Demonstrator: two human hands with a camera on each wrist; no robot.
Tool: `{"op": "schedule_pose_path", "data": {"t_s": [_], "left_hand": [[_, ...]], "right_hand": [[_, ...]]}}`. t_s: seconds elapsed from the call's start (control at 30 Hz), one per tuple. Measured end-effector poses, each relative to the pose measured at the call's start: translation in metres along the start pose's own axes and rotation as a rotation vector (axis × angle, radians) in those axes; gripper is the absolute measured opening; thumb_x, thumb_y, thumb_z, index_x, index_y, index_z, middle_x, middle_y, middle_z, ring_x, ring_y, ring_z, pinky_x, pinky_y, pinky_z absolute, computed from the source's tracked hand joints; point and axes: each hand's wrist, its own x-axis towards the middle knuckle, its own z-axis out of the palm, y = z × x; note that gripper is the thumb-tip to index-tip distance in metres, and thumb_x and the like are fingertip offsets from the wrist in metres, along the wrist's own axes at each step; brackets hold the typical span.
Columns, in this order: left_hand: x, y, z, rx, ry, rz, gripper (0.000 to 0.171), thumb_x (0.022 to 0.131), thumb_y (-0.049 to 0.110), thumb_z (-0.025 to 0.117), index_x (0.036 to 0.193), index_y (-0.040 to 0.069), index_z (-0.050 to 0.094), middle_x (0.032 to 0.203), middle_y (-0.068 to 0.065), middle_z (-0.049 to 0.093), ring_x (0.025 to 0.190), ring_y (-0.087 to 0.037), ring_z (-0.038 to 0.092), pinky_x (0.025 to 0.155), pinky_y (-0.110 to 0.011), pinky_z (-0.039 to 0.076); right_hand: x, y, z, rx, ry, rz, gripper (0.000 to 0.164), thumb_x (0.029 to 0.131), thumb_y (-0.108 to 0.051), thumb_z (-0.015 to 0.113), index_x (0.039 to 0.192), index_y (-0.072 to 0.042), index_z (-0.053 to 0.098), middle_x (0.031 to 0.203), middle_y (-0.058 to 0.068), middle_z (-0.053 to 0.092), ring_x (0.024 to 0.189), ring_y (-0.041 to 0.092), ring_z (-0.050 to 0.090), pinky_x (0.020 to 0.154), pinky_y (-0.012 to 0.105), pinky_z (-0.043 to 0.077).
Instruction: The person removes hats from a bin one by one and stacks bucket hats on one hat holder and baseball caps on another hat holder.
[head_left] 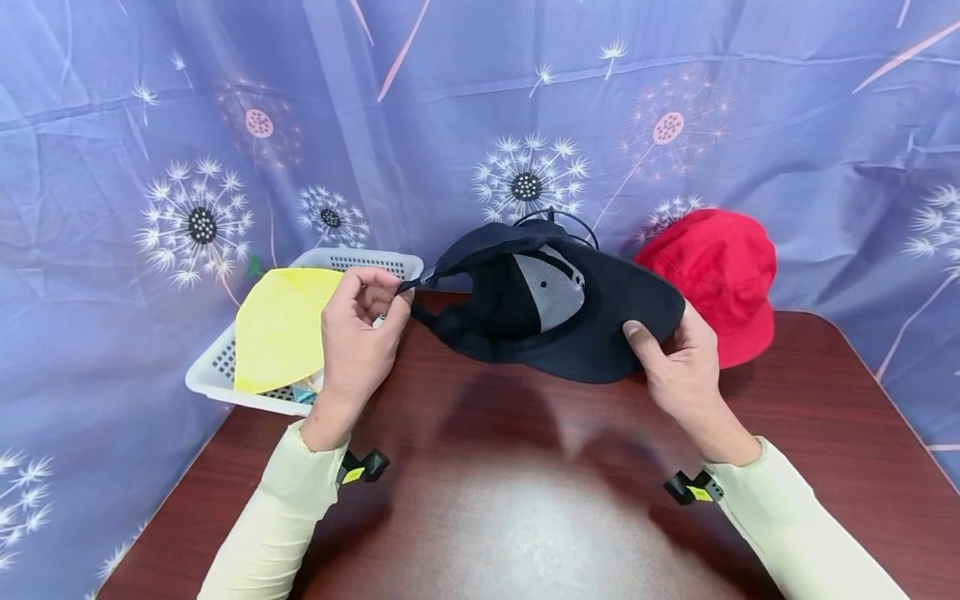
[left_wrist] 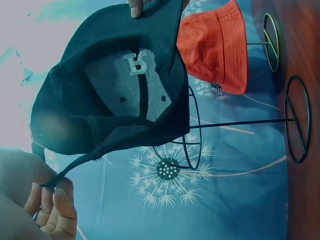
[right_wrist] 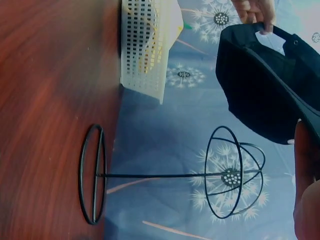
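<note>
- The left hand (head_left: 360, 333) pinches the strap (head_left: 407, 285) between thumb and fingertips, its fingers narrow about that thin band.
- The right hand (head_left: 678, 375) grips the brim (head_left: 630, 300), thumb on the face turned to the head camera, fingers behind.
- Between them the dark cap (head_left: 498, 292) hangs above the table (head_left: 487, 517), hollow side toward the person; held at opposite ends, it probably spreads wide and is easy to turn.
- Just beyond, the black wire stand (right_wrist: 172, 175) has nothing on its hoops. The head view gives only a curve of it behind the cap; the right wrist view gives stem, round base and a gap between hoops and cap.
- The red hat (head_left: 708, 283) is to the right. Only the left wrist view shows the stem and ring base (left_wrist: 271, 42) under it, presumably there to hold the hat's shape.
- That view also shows a pale letter-like mark (left_wrist: 135, 62) inside the cap; the blur leaves me unsure which letter.
- Farther left, the yellow hat (head_left: 285, 329) lies in the white basket (head_left: 210, 383), likely placed there for storage; the right wrist view adds the basket's perforated side.
</note>
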Motion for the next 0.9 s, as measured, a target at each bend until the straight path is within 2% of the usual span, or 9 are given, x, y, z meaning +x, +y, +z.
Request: {"op": "schedule_pose_path", "data": {"t_s": [0.33, 0.53, 0.63, 0.73, 0.8, 0.9], "left_hand": [[0.003, 0.000, -0.003, 0.010, 0.020, -0.025, 0.018, 0.094, -0.003, 0.073, 0.109, -0.002, 0.065, 0.084, -0.008, 0.066, 0.070, -0.015, 0.064, 0.073, -0.019, 0.056], [0.002, -0.001, -0.002, 0.031, 0.018, -0.018, 0.018, 0.095, -0.001, 0.074, 0.110, -0.002, 0.064, 0.083, -0.010, 0.066, 0.069, -0.013, 0.063, 0.069, -0.018, 0.053], [0.002, -0.002, -0.002, 0.037, 0.028, -0.037, 0.017, 0.096, 0.002, 0.074, 0.108, -0.003, 0.063, 0.082, -0.010, 0.067, 0.067, -0.013, 0.064, 0.065, -0.018, 0.053], [0.002, -0.003, -0.002, 0.058, 0.041, -0.090, 0.016, 0.098, 0.008, 0.074, 0.098, -0.001, 0.062, 0.073, -0.009, 0.067, 0.060, -0.014, 0.063, 0.057, -0.018, 0.049], [0.002, -0.003, -0.003, 0.063, 0.030, -0.143, 0.020, 0.100, 0.014, 0.073, 0.090, 0.001, 0.062, 0.066, -0.008, 0.065, 0.054, -0.015, 0.061, 0.051, -0.019, 0.045], [0.003, -0.002, -0.003, -0.010, -0.017, -0.283, 0.032, 0.104, 0.022, 0.068, 0.079, 0.002, 0.063, 0.059, -0.007, 0.061, 0.048, -0.015, 0.057, 0.047, -0.021, 0.043]], "right_hand": [[0.004, 0.004, -0.015, -0.073, -0.040, -0.020, 0.020, 0.089, 0.017, 0.063, 0.110, 0.019, 0.065, 0.096, 0.005, 0.076, 0.080, 0.012, 0.075, 0.076, 0.018, 0.059], [0.005, 0.006, -0.019, -0.134, -0.061, -0.046, 0.029, 0.089, 0.016, 0.068, 0.117, 0.019, 0.065, 0.095, 0.007, 0.074, 0.077, 0.011, 0.072, 0.075, 0.017, 0.059], [0.005, 0.005, -0.018, -0.166, -0.070, -0.070, 0.030, 0.088, 0.016, 0.068, 0.117, 0.019, 0.064, 0.095, 0.007, 0.072, 0.077, 0.011, 0.070, 0.074, 0.017, 0.058], [0.007, 0.000, -0.013, -0.189, -0.088, -0.113, 0.025, 0.086, 0.017, 0.067, 0.111, 0.019, 0.064, 0.096, 0.007, 0.070, 0.077, 0.012, 0.067, 0.073, 0.018, 0.056], [0.008, -0.007, -0.007, -0.165, -0.103, -0.159, 0.021, 0.086, 0.017, 0.066, 0.106, 0.019, 0.065, 0.096, 0.010, 0.069, 0.079, 0.014, 0.065, 0.073, 0.019, 0.055], [0.009, -0.016, 0.003, -0.105, -0.126, -0.247, 0.017, 0.084, 0.017, 0.065, 0.101, 0.020, 0.065, 0.094, 0.016, 0.069, 0.083, 0.018, 0.064, 0.075, 0.022, 0.054]]}}
